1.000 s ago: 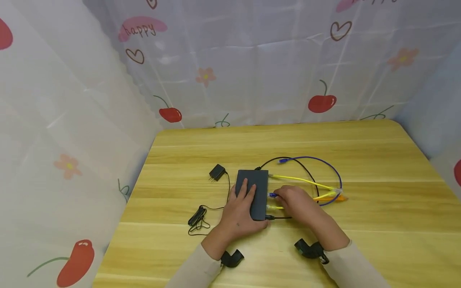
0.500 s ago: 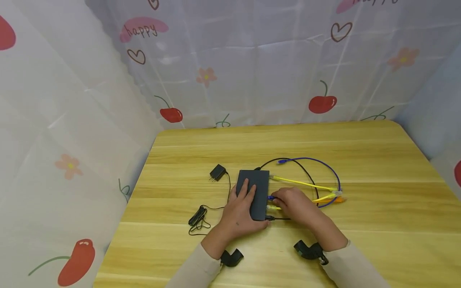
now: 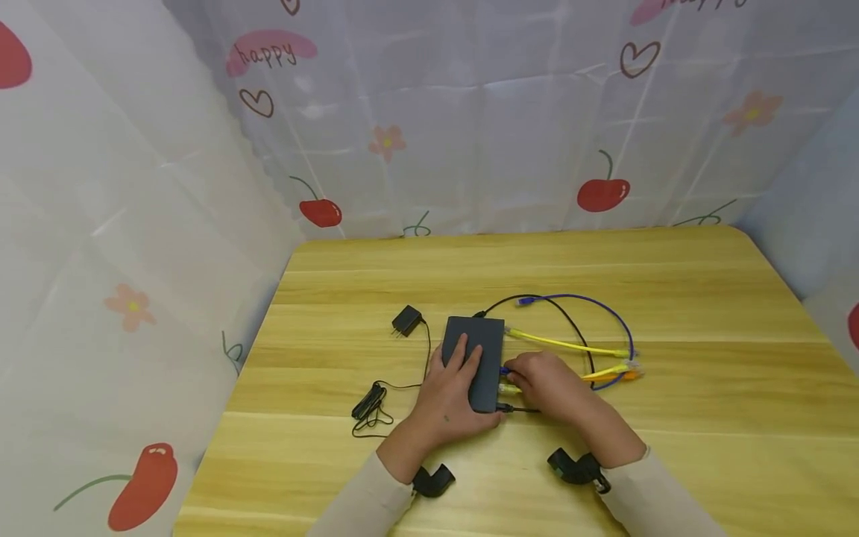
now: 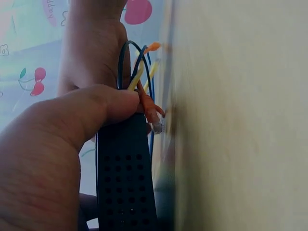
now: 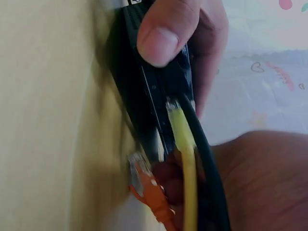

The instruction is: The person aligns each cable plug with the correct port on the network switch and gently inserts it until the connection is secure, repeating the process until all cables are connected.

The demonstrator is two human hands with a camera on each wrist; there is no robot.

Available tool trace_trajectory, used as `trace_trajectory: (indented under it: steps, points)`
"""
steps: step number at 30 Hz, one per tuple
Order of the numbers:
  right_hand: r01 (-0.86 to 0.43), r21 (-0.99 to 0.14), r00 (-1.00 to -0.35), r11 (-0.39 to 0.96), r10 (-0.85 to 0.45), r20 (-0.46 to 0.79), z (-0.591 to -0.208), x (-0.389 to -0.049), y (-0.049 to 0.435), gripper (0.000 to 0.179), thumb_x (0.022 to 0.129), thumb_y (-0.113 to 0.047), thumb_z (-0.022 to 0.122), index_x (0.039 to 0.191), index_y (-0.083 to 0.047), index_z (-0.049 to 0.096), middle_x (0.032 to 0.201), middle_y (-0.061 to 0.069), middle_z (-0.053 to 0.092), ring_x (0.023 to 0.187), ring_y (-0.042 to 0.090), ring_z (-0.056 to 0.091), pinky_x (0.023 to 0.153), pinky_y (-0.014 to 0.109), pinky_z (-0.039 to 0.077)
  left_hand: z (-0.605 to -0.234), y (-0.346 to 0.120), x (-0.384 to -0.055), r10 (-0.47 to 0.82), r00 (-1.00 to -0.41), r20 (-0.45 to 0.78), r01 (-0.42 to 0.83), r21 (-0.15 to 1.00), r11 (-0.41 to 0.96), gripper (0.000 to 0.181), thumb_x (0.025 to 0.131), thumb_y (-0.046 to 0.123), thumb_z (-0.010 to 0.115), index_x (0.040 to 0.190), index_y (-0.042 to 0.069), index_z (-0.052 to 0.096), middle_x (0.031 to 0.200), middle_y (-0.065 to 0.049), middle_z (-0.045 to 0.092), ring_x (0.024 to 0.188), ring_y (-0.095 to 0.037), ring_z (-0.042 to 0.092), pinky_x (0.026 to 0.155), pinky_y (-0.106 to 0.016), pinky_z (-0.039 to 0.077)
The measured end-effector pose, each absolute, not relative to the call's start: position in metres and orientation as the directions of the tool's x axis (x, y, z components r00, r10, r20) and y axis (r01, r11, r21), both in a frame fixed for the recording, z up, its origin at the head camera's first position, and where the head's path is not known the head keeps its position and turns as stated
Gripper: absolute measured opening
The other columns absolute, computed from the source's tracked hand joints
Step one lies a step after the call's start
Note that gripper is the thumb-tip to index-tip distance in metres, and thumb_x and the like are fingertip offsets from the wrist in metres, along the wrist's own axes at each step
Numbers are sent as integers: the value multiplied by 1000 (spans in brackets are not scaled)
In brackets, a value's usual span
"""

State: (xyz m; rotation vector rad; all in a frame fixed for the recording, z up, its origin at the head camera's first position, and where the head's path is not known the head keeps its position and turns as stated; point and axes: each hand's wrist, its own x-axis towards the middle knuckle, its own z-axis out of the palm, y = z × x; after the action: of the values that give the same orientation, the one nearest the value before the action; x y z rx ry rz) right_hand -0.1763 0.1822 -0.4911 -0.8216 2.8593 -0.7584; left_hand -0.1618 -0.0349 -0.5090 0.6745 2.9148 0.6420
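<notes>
My left hand (image 3: 446, 399) holds a flat black network switch (image 3: 490, 335), its fingers spread over the top and its thumb at the near end. At the switch's right side, my right hand (image 3: 553, 388) pinches the blue plug (image 3: 505, 371) of an Ethernet cable, right at the port edge. A yellow cable plug (image 5: 182, 132) sits in a port beside it, and a black plug (image 3: 505, 408) enters near the close corner. Farther back, another yellow cable (image 3: 557, 343) reaches the switch. An orange cable with a clear plug (image 4: 151, 113) hangs loose below the right hand.
A black power adapter (image 3: 406, 321) lies left of the switch, its cord bundled (image 3: 367, 403) nearer the person. The loose end of a blue cable (image 3: 526, 301) and a looping black cable (image 3: 570, 319) lie behind the right hand. Patterned curtains (image 3: 470, 149) surround the wooden table (image 3: 705, 335).
The right hand has moved slightly left and nearer the person, bringing the blue plug closer against the switch. The cable ends to its right have shifted slightly; the left hand keeps its hold.
</notes>
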Motion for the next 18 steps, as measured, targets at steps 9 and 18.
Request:
trace_trajectory:
  steps: [9, 18]
  points:
    - [-395, -524, -900, 754, -432, 57, -480, -181, 202, 23, 99, -5, 58, 117, 3, 71, 101, 11, 74, 90, 26, 71, 79, 45, 56, -508, -36, -162, 425, -905, 14, 393, 407, 825, 111, 72, 71, 72, 160, 21, 27, 167, -7, 13, 149, -48, 12, 107, -58, 38]
    - [-351, -520, -931, 779, -348, 108, -483, -180, 221, 23, 94, -4, 66, 115, 2, 72, 103, 14, 73, 81, 19, 67, 72, 41, 55, -507, -35, -161, 437, -900, 2, 403, 388, 829, 111, 71, 70, 74, 159, 19, 28, 167, -8, 14, 148, -49, 12, 103, -58, 42]
